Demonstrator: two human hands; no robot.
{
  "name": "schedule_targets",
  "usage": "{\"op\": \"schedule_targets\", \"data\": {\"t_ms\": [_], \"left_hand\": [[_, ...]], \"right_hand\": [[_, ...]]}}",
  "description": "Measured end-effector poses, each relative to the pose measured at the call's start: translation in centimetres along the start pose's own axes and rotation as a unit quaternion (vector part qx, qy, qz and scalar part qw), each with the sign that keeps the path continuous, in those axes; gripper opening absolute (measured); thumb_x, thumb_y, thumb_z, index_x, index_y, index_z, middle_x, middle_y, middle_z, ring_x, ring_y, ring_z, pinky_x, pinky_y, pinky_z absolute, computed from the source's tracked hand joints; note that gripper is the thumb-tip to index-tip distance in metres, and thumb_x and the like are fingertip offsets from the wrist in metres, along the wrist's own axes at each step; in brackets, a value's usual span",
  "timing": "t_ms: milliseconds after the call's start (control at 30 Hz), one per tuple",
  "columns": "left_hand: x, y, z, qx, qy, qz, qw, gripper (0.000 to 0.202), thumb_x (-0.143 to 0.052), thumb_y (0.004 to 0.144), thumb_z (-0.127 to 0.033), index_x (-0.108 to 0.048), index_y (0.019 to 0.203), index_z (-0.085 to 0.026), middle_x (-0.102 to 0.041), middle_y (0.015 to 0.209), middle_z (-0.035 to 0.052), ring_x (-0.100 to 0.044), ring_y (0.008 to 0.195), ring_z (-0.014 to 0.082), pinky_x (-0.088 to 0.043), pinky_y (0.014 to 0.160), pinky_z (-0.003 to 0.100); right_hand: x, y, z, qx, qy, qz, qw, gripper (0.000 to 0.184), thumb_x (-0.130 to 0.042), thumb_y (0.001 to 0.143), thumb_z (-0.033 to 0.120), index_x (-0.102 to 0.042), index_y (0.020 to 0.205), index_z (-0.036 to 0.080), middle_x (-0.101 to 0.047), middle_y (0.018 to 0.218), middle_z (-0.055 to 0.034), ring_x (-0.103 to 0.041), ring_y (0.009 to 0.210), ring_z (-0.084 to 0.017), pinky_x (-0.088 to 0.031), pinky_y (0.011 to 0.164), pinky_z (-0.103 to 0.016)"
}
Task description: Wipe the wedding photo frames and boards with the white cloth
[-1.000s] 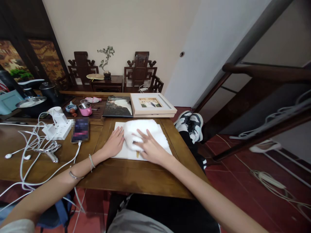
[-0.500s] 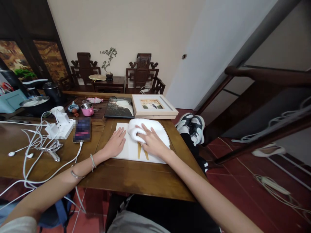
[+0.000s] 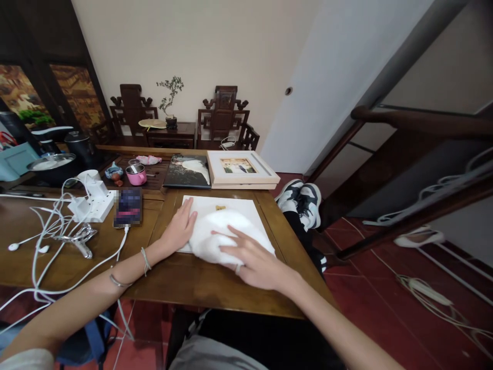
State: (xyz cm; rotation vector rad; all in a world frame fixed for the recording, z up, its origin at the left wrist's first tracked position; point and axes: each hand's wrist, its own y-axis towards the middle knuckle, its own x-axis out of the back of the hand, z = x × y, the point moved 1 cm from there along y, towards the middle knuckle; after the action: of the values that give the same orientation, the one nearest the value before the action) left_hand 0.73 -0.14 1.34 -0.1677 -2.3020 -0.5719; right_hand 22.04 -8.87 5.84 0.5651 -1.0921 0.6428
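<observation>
A white board (image 3: 244, 204) lies on the wooden table in front of me, with a small gold mark near its top. Along the board's left edge rests my left hand (image 3: 180, 226), open, fingers stretched out and lying flat. My right hand (image 3: 252, 259) grips a bunched fluffy white towel (image 3: 210, 234) and presses it on the lower part of the board. The towel hides most of the board's middle and its near edge.
Beyond the board sit a dark picture panel (image 3: 187, 177) and a light wooden picture frame (image 3: 246, 180). To the left are a phone (image 3: 128, 205), a power strip (image 3: 96, 205), tangled white cables and a pink cup (image 3: 136, 176). Someone's sneakers (image 3: 298, 198) show beyond the table's right side.
My right hand has drawn the towel down the board toward me, uncovering the board's upper part and covering the gold strips lower down. My left hand stays at the left edge.
</observation>
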Motion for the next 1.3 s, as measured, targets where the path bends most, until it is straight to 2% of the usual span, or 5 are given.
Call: {"op": "schedule_targets", "data": {"t_ms": [167,567,900,1167,1300], "left_hand": [[-0.8,-0.5,0.5,-0.028,0.097,0.105,0.989,0.052,-0.028,0.097,-0.03,-0.034,0.144,-0.008,-0.032,0.153,0.0169,-0.024,0.144,0.0252,-0.02,0.117,0.05],[-0.4,-0.1,0.3,-0.08,0.123,0.091,0.985,0.041,-0.038,0.093,-0.023,-0.05,0.13,-0.012,-0.051,0.139,0.0175,-0.042,0.134,0.029,-0.031,0.111,0.055],[-0.7,-0.6,0.9,-0.038,0.121,0.109,0.986,0.046,-0.034,0.095,-0.028,-0.044,0.137,-0.01,-0.038,0.15,0.0178,-0.028,0.143,0.0258,-0.023,0.116,0.05],[-1.0,-0.6,0.8,-0.032,0.12,0.102,0.987,0.047,-0.032,0.095,-0.027,-0.044,0.137,-0.01,-0.038,0.15,0.0165,-0.029,0.143,0.0251,-0.023,0.116,0.05],[-0.9,-0.6,0.7,-0.034,0.122,0.108,0.986,0.047,-0.033,0.095,-0.027,-0.044,0.137,-0.01,-0.038,0.15,0.0164,-0.028,0.143,0.0254,-0.023,0.116,0.05]], "right_hand": [[0.3,1.5,-5.1,-0.186,0.022,-0.075,0.979,0.042,-0.044,0.093,0.039,-0.06,0.126,0.02,-0.056,0.137,-0.0112,-0.035,0.137,-0.034,-0.031,0.109,-0.053],[0.6,14.4,-5.0,-0.146,0.053,-0.095,0.983,0.033,-0.044,0.094,0.038,-0.068,0.11,0.023,-0.071,0.113,-0.0064,-0.061,0.108,-0.028,-0.041,0.093,-0.034],[3.3,2.5,-10.7,-0.276,0.017,-0.121,0.953,0.05,-0.038,0.094,0.047,-0.058,0.13,0.019,-0.054,0.139,-0.0114,-0.041,0.133,-0.035,-0.03,0.109,-0.051],[-1.2,-9.3,-7.2,-0.2,-0.034,-0.071,0.977,0.041,-0.043,0.09,0.044,-0.064,0.119,0.023,-0.049,0.144,-0.0117,-0.04,0.135,-0.034,-0.04,0.104,-0.052],[-0.3,-8.4,-7.7,-0.207,-0.02,-0.07,0.976,0.041,-0.043,0.09,0.046,-0.065,0.118,0.025,-0.055,0.138,-0.0099,-0.048,0.128,-0.033,-0.041,0.103,-0.05]]}}
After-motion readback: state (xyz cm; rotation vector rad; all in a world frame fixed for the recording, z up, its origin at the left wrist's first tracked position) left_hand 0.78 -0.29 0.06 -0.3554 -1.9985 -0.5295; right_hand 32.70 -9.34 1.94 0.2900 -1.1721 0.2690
